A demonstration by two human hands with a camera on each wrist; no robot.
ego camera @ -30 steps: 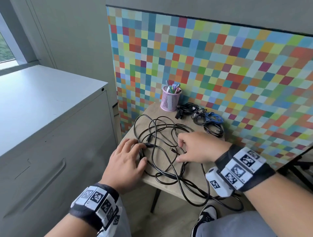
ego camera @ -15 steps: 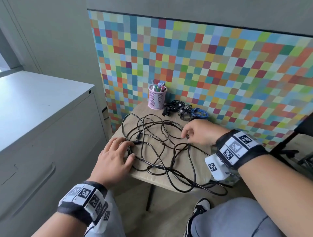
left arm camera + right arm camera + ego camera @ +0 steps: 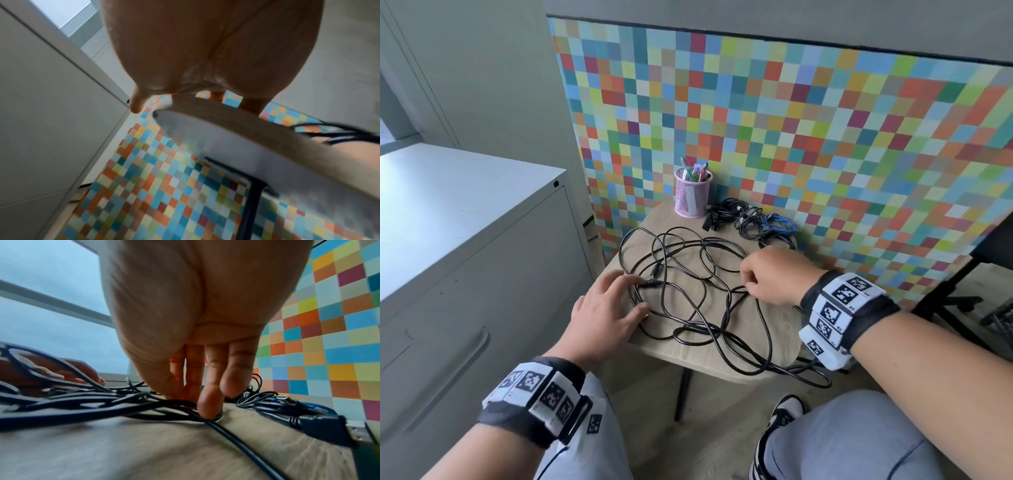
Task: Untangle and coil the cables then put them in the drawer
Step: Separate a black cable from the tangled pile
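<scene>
Matt wood-grain table [image 3: 750,329], glossy black rubbery cables [image 3: 698,308], pink wire-mesh cup [image 3: 692,198].

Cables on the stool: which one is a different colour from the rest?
The blue cable, bundled at the back right by the checkered panel; all the others are black.

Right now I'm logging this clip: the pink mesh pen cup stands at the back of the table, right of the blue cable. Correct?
Not quite. The head view shows the pink mesh pen cup at the back of the table, but left of the blue cable, not right.
</scene>
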